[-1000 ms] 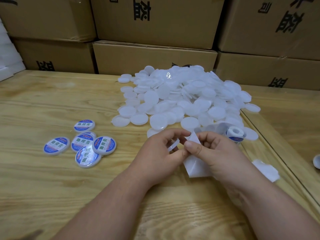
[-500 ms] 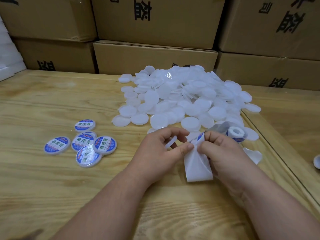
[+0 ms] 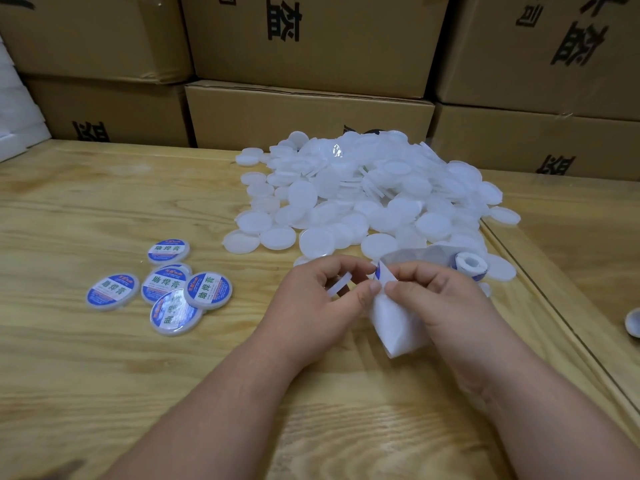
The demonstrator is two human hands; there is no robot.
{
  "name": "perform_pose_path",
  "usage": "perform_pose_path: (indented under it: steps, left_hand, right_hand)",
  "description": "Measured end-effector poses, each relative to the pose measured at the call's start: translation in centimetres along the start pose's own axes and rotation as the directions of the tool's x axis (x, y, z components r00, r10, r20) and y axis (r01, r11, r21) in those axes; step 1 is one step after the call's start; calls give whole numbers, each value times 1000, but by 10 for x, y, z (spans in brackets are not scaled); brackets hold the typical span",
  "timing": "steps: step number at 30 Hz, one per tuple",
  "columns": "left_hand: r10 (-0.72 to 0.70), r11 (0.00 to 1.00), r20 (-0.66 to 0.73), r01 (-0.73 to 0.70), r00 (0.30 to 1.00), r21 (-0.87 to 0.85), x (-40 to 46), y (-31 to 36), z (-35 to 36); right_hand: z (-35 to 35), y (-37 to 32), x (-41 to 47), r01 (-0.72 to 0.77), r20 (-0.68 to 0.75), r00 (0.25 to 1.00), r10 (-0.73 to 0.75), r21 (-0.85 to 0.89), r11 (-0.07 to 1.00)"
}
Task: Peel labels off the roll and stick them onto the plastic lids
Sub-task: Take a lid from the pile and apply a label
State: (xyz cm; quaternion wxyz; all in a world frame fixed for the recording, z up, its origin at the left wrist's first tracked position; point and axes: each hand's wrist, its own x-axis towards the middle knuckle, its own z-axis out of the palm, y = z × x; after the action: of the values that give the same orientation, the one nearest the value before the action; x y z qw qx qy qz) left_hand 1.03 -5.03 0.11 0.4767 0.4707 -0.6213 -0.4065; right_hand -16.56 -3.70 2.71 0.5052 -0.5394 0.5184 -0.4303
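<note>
Nearest, both hands meet low over the bench, fingertips almost touching. The left hand has its fingers curled round a blank white lid, held on edge, while its thumb reaches toward the strip. The right hand pinches the white backing paper, which hangs down from the pinch; just above its fingers a blue-edged label is lifting off the paper's fold. Just beyond the right hand lies the label roll, its strip running back to the pinch.

To the left of the hands, well apart, sits a cluster of finished labelled lids, some overlapping. Farther off, beyond both hands, spreads the big heap of unlabelled lids, with cardboard boxes stacked behind.

The risk, as I judge it, is in the peel: the label's sticky side could fold onto itself or catch a fingertip if it is pulled at a steep angle, and it could land off-centre or wrinkled because the lid is held edgewise rather than flat. A hard tug on the strip might also drag the roll into the heap.
</note>
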Motion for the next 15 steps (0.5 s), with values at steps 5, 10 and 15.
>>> perform_pose_path:
  steps: [5,10,15]
  left_hand:
    - [-10,1000,-35,10,999,-18,1,2,1]
    - [7,999,-35,-5,999,43,-1,3,1]
    - [8,994,-82,1,997,105,0,3,0]
  right_hand:
    - [2,1,-1,40,-1,999,-40,-54,998]
    - [3,3,1,54,-32,998,-55,-55,997]
    - [2,4,2,63,-58,996,-69,-88,994]
